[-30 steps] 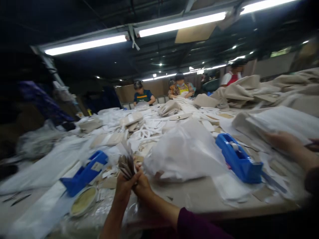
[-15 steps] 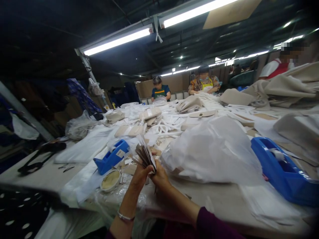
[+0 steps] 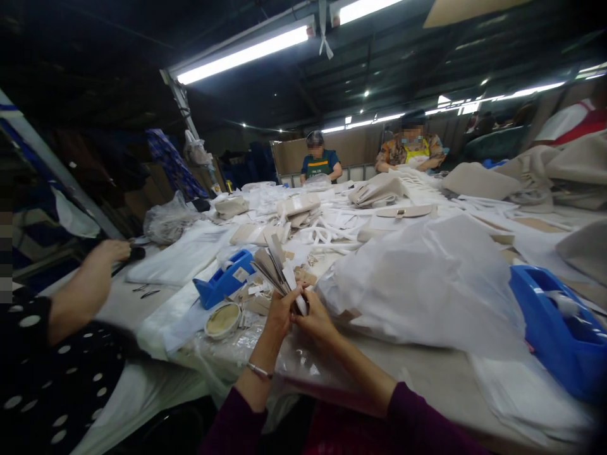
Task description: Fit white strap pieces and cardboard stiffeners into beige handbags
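A fanned stack of beige and white strips [image 3: 271, 266], seemingly card or fabric, stands up between my two hands over the near table edge. My left hand [image 3: 282, 306] wears a bracelet at the wrist and grips the stack from the left, thumb against it. From the right, my right hand [image 3: 315, 316] has its fingers closed round the stack's lower end. Just left of my hands sits a round tub of pale yellowish paste [image 3: 222, 320]. Behind the tub are a blue tape dispenser [image 3: 224, 278] and loose tags [image 3: 258, 292].
A large translucent plastic bag [image 3: 417, 284] bulges right of my hands, beside another blue tape dispenser [image 3: 554, 335]. Beige fabric pieces and white straps [image 3: 327, 232] cover the table beyond. At left, a co-worker's arm [image 3: 90, 284] reaches over dark scissors-like tools [image 3: 147, 292]. Other people work across the table.
The view has swung left. A co-worker's arm in a polka-dot sleeve has come in at left, and the black item on that table corner no longer shows. My hands still hold the strips.
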`<state>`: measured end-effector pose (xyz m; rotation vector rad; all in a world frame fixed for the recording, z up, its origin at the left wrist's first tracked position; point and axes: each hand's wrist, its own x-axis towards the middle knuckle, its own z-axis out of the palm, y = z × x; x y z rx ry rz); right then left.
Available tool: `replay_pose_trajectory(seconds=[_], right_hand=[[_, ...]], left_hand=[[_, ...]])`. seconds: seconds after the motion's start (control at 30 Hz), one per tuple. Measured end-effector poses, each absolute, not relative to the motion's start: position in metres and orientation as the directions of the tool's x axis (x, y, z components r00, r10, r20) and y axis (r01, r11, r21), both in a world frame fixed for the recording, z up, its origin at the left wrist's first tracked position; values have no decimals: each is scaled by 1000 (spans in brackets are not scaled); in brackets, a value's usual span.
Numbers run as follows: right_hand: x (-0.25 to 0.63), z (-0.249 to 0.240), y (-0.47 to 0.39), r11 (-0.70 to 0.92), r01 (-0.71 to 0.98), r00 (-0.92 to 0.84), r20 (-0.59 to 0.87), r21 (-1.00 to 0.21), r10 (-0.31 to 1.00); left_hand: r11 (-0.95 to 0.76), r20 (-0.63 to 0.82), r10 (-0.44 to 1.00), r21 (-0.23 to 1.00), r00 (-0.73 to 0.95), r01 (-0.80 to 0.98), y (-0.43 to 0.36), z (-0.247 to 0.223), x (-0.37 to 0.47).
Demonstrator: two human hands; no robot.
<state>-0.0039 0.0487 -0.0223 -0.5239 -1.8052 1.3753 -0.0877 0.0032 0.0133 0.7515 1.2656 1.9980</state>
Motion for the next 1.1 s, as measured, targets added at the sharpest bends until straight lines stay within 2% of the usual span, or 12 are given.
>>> replay_pose_trajectory(seconds=[0.13, 0.27, 0.37, 0.43, 0.5, 0.57, 0.63, 0.7, 0.8, 0.9, 1.0, 1.1], right_hand=[[27, -16, 47, 317, -216, -572, 383, -923, 726], [47, -17, 34, 241, -197, -567, 311, -950, 762], [42, -18, 22, 99, -224, -564, 212, -970, 798], [32, -16, 16, -89, -323, -571, 120, -942, 812], [23, -13, 13, -313, -441, -581, 1, -841, 814], [15, -8, 13, -506, -525, -602, -122, -685, 789], [9, -2, 16, -645, -558, -648, -213, -522, 732], [3, 6, 18, -729, -572, -703, -233, -376, 672], [-10, 20, 18, -759, -614, -730, -209, -218, 650], [-21, 29, 16, -755, -639, -717, -240, -146, 654], [-25, 26, 14, -733, -660, -694, -239, -164, 679], [-26, 18, 16, -712, -647, -684, -206, -273, 700]], left_hand=[[-396, 89, 731, 863, -677, -314, 3, 18, -104], [-442, 68, 689, 828, -722, -344, 2, 24, -113], [-468, 72, 697, 799, -713, -377, 2, 29, -111], [-489, 83, 698, 781, -711, -389, 1, 36, -106], [-510, 102, 700, 764, -706, -395, -1, 46, -101], [-536, 131, 697, 749, -705, -391, -5, 57, -96], [-552, 173, 698, 748, -695, -369, -8, 67, -92], [-556, 218, 695, 767, -685, -320, -10, 72, -87], [-510, 230, 699, 824, -678, -246, -11, 72, -78], [-464, 184, 702, 851, -688, -246, -12, 67, -69], [-475, 175, 705, 836, -687, -274, -14, 64, -67], [-473, 171, 712, 834, -681, -285, -15, 62, -67]])
